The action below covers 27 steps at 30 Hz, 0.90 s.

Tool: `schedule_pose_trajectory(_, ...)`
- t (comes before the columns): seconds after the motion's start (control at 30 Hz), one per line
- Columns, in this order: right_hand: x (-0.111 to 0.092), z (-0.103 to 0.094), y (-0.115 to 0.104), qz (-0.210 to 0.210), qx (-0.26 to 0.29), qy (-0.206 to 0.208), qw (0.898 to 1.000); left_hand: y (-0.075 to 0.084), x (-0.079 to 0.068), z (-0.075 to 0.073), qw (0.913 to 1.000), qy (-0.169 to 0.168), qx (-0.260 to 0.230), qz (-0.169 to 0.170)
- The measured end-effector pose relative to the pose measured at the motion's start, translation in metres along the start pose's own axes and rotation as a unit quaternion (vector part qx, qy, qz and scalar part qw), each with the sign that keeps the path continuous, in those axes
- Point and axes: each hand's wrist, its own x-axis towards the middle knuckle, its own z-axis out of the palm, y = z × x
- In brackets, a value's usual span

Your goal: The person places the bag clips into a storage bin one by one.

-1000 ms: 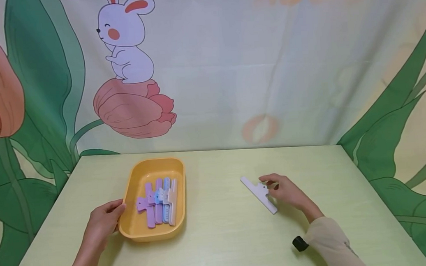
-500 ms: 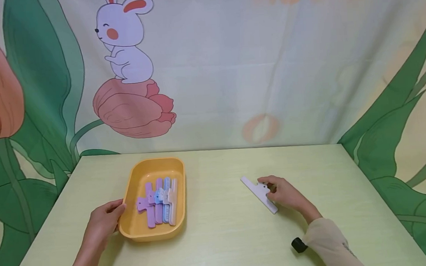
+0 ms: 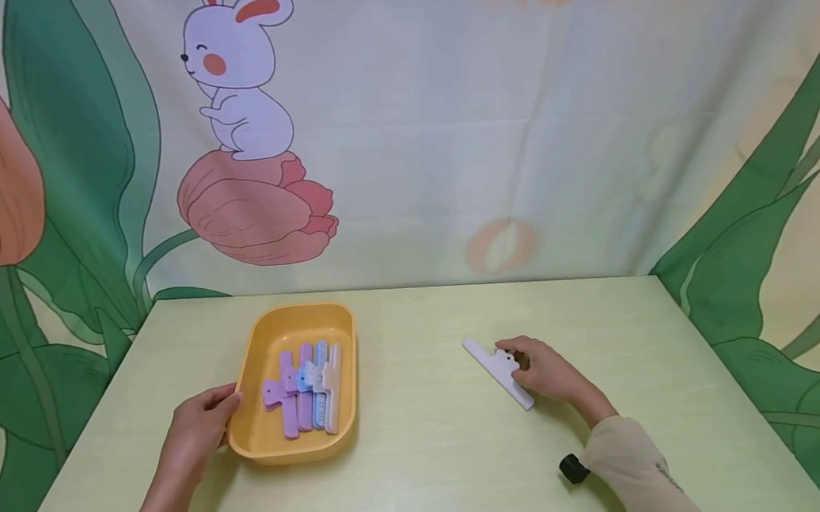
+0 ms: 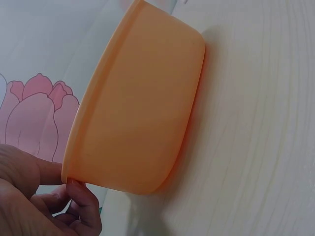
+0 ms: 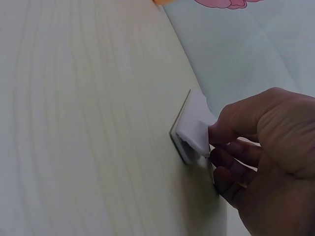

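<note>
My left hand point(image 3: 197, 429) grips the near left rim of a yellow plastic basin point(image 3: 266, 448), thumb on one side and fingers curled below it in the left wrist view. Inside lie several sealing clips point(image 3: 305, 390) in purple, blue and pale pink, side by side and overlapping at their handles. On the right part of the table, my right hand point(image 3: 550, 369) pinches the handle of a white clip point(image 3: 498, 373). In the right wrist view thumb and fingers close on that handle of the white clip point(image 5: 194, 123), whose long bar lies close over the table.
The pale wooden table point(image 3: 424, 461) ends at a printed curtain point(image 3: 401, 130) with a rabbit and tulips. A black cylindrical piece point(image 3: 574, 469) sits at the right sleeve point(image 3: 627, 459). Basin and white clip stand well apart.
My right fingers have settled a little farther onto the white clip's handle. The clip, the basin and my left hand stay nearly where they were.
</note>
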Motion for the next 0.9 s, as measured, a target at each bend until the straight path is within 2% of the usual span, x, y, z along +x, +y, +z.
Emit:
schedule_pose_trajectory(0.4,0.004,-0.005,0.0,-0.007,-0.012,-0.022,1.0,0.0,0.0,0.0,1.0,0.001,0.006,-0.003)
schedule_pose_trajectory(0.7,0.001,-0.012,-0.003,0.02,0.015,-0.03,0.999,0.002,-0.001,0.0,0.9999,-0.001,0.011,-0.004)
schedule_pose_trajectory(0.9,-0.001,-0.013,-0.005,0.022,0.009,-0.026,0.999,0.002,0.0,0.0,0.9999,-0.002,0.011,-0.006)
